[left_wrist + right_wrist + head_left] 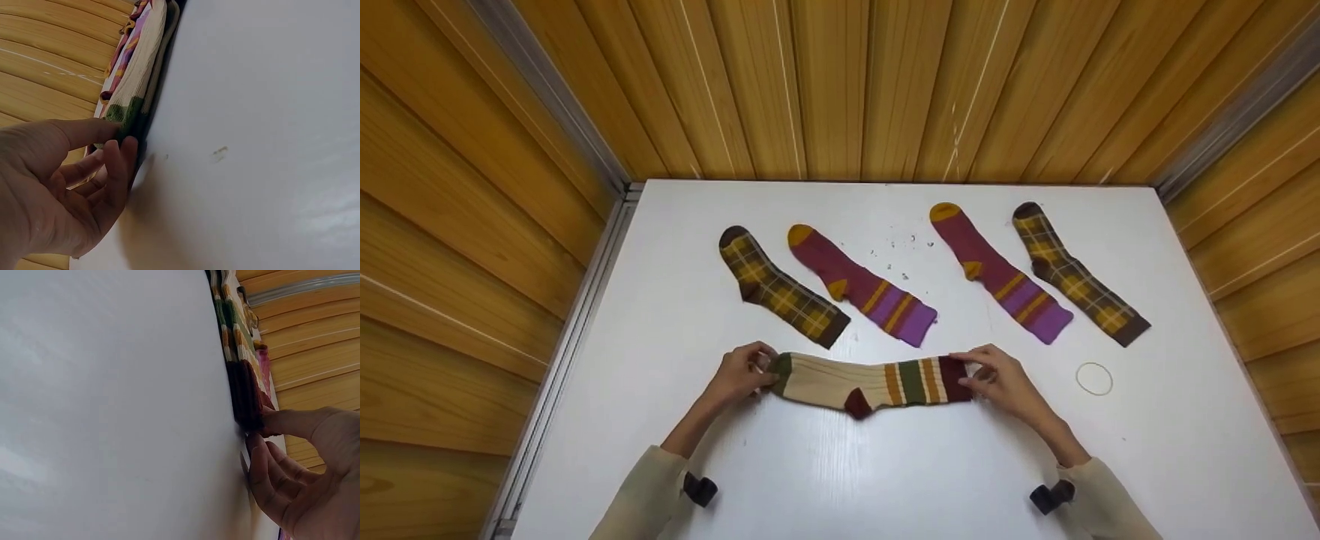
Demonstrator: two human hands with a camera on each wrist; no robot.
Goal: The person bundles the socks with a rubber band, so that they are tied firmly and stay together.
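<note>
A cream sock [825,379] with a green toe, a dark red heel and green and orange stripes lies sideways near the table's middle. In the wrist views, its edge shows two layers, like a pair of socks stacked together. My left hand [741,373] pinches the green toe end [125,115] between thumb and fingers. At the opposite end, my right hand [997,379] pinches the dark red cuff [247,396]. The stack lies flat and fairly straight between both hands.
Behind lie a brown plaid sock [784,289] and a purple-red sock [862,285] at left, with a matching purple-red sock [1001,274] and plaid sock [1080,277] at right. A thin rubber band [1093,379] rests right of my right hand. Wooden panels [840,90] enclose the white table [840,480].
</note>
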